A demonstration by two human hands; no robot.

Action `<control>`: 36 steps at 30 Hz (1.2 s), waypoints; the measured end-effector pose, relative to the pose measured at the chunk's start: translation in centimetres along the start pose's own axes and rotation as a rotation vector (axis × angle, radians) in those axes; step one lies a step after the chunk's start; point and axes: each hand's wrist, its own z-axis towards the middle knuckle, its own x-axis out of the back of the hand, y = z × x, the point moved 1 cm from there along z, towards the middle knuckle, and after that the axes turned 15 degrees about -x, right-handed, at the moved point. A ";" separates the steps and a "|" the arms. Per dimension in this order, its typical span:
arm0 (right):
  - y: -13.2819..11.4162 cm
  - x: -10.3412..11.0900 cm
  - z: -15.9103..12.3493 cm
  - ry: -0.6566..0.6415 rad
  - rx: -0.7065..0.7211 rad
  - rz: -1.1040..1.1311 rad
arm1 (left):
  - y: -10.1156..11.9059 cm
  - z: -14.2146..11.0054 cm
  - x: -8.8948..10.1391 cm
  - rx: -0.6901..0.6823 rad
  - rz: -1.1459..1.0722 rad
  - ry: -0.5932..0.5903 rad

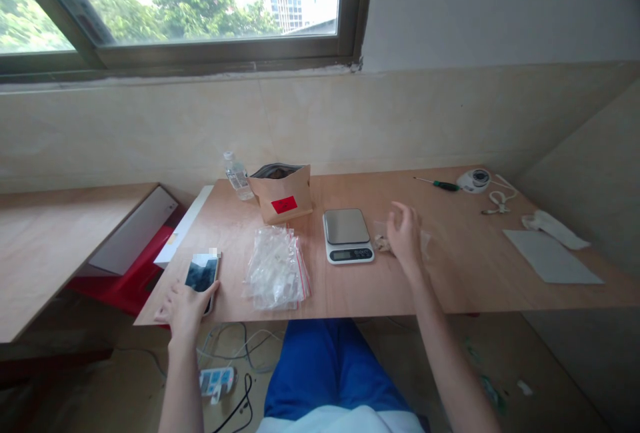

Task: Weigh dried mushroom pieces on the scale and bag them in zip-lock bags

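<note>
My left hand (183,306) lies across the lower part of a smartphone (201,272) near the table's front left edge. Its thumb rests along the phone's right side and the fingers are spread to the left. On the other side, my right hand (406,236) hovers with loosely curled, parted fingers over a small clear plastic bag (425,240) with brownish pieces (383,243) in it. Just left of that hand stands a digital kitchen scale (346,228) with a bare steel plate. A pile of clear zip bags (277,273) lies between phone and scale.
Behind the zip bags stand an open kraft pouch (281,196) and a plastic bottle (239,176). A screwdriver (443,185), a white dome camera (475,180) and a grey sheet (553,258) lie at the right. Cables and a power strip (217,380) are on the floor.
</note>
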 end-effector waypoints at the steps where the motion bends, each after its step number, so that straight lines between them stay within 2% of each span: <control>1: -2.8 -0.6 0.1 -0.104 0.105 0.074 | 0.0 0.0 0.0 0.014 0.010 0.004; 5: -13.2 -4.4 1.0 -0.408 0.474 0.220 | 2.0 -0.4 0.5 0.020 0.038 0.073; 7: -16.6 -7.0 1.4 -0.481 0.588 0.169 | 4.1 -0.6 0.9 0.010 0.000 0.151; 9: -18.5 -9.5 1.5 -0.496 0.651 0.060 | 6.5 -0.8 1.5 -0.040 -0.110 0.213; 11: -19.0 -11.2 1.2 -0.491 0.707 -0.045 | 9.0 -0.7 2.2 -0.177 -0.299 0.253; 13: -18.5 -11.8 0.4 -0.473 0.757 -0.112 | 11.4 -0.4 3.0 -0.334 -0.505 0.319; 16: -17.0 -10.7 -1.4 -0.468 0.808 -0.145 | 14.7 -0.2 4.2 -0.536 -0.641 0.418; 20: -15.2 -8.0 -3.9 -0.538 0.849 -0.159 | 18.0 0.0 5.1 -0.702 -0.566 0.470; 22: -14.6 -6.8 -4.9 -0.586 0.849 -0.166 | 18.6 0.0 5.1 -0.734 -0.489 0.398; 26: -14.4 -5.5 -6.3 -0.689 0.766 -0.191 | 18.4 -0.4 4.5 -0.712 -0.454 0.133; 28: -14.9 -5.5 -6.7 -0.703 0.671 -0.230 | 18.2 -0.9 4.3 -0.648 -0.419 0.124; 31: -15.8 -6.9 -6.9 -0.690 0.522 -0.334 | 18.4 -1.9 4.1 -0.604 -0.358 0.137; 36: -17.1 -11.5 -6.7 -0.732 0.400 -0.451 | 18.6 -2.8 3.5 -0.581 -0.407 0.142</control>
